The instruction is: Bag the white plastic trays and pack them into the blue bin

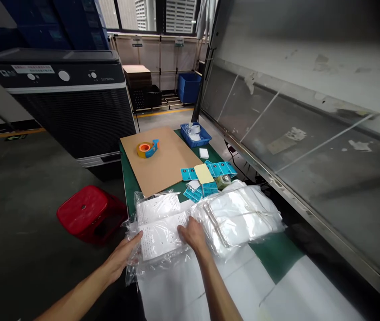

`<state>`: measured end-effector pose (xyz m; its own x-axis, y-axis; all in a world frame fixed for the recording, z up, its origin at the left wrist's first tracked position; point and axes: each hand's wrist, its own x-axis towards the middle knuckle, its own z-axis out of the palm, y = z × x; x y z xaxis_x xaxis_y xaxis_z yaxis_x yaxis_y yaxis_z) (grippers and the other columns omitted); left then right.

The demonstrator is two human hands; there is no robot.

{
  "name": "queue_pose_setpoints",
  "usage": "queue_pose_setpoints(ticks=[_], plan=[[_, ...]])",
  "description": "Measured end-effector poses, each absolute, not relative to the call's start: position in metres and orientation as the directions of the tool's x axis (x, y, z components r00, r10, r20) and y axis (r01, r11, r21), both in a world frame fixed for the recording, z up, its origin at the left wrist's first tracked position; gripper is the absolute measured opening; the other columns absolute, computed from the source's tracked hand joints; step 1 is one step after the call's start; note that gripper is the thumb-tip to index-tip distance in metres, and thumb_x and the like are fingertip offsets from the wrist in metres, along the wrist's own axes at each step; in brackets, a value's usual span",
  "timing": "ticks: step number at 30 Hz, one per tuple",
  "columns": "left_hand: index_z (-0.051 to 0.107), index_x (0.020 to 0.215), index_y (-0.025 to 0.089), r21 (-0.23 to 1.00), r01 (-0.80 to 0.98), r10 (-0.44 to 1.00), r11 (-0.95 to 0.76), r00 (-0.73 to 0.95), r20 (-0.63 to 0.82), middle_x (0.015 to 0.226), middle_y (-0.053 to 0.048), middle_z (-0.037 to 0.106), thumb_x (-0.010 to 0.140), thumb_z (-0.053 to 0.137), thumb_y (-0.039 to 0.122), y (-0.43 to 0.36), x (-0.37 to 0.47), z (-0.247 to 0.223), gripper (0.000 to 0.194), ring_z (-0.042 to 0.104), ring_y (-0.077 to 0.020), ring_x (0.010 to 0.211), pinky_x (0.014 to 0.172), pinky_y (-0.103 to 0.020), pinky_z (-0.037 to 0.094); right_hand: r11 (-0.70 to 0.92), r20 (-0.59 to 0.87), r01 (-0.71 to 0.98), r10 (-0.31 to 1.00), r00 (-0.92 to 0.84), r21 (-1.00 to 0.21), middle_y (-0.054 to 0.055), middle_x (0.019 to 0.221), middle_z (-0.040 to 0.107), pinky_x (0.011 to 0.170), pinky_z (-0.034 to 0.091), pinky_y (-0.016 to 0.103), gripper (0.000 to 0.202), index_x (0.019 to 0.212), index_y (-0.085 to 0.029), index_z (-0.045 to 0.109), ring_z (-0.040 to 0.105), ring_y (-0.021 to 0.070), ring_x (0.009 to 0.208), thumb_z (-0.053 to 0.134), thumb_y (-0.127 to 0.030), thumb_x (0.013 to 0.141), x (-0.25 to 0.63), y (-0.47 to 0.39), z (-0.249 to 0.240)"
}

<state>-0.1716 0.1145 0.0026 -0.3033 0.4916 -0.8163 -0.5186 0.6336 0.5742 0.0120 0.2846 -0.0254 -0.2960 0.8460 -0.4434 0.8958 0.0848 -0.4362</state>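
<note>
A clear plastic bag holding flat white printed sheets lies at the near left part of the table. My left hand grips its left edge, thumb on top and the other fingers partly hidden beneath the plastic. At the right edge, my right hand is closed on the same bag, its fingertips hidden. Another white printed sheet in clear plastic sits just beyond. Right beside my right hand rests a large bundle of clear plastic bags.
Blue label strips, a yellow paper and a roll of tape lie ahead. Farther off are a cardboard sheet, a tape dispenser and a blue tray. A red stool stands left; a grey panel slants along the right.
</note>
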Motion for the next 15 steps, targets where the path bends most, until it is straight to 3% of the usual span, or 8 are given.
queue_pose_setpoints(ticks=[6, 10, 13, 15], plan=[[0.052, 0.112, 0.014, 0.466, -0.593, 0.447, 0.656, -0.192, -0.874, 0.105, -0.014, 0.065, 0.066, 0.071, 0.048, 0.137, -0.162, -0.012, 0.060, 0.063, -0.0288, 0.089, 0.071, -0.038, 0.052, 0.088, -0.448, 0.883, 0.836, -0.317, -0.461, 0.022, 0.102, 0.058, 0.080, 0.041, 0.041, 0.050, 0.101, -0.007, 0.056, 0.055, 0.0344, 0.097, 0.058, -0.047, 0.071, 0.003, 0.278, -0.010], [0.055, 0.109, 0.013, 0.420, -0.678, 0.474, 0.603, -0.119, -0.872, 0.094, -0.012, 0.069, 0.073, 0.065, 0.036, 0.130, -0.163, -0.031, 0.044, 0.066, -0.0262, 0.080, 0.069, -0.037, 0.053, 0.115, -0.333, 0.837, 0.882, -0.334, -0.535, 0.020, 0.120, 0.049, 0.085, 0.038, 0.038, 0.047, 0.113, -0.011, 0.048, 0.049, 0.0324, 0.107, 0.052, -0.040, 0.077, -0.014, 0.245, 0.013], [0.055, 0.108, 0.013, 0.376, -0.714, 0.438, 0.590, -0.109, -0.893, 0.089, -0.009, 0.070, 0.074, 0.061, 0.030, 0.122, -0.167, -0.041, 0.039, 0.066, -0.0260, 0.077, 0.067, -0.035, 0.053, 0.111, -0.300, 0.815, 0.894, -0.332, -0.569, 0.017, 0.108, 0.058, 0.087, 0.035, 0.041, 0.059, 0.126, -0.009, 0.039, 0.050, 0.0322, 0.101, 0.052, -0.039, 0.077, -0.022, 0.232, 0.014], [0.054, 0.109, 0.014, 0.365, -0.694, 0.390, 0.620, -0.131, -0.911, 0.090, -0.009, 0.070, 0.073, 0.061, 0.031, 0.119, -0.170, -0.044, 0.040, 0.066, -0.0267, 0.078, 0.065, -0.035, 0.053, 0.104, -0.309, 0.811, 0.891, -0.333, -0.575, 0.016, 0.107, 0.059, 0.095, 0.027, 0.045, 0.070, 0.130, -0.007, 0.035, 0.045, 0.0347, 0.108, 0.056, -0.044, 0.074, -0.020, 0.236, 0.004]])
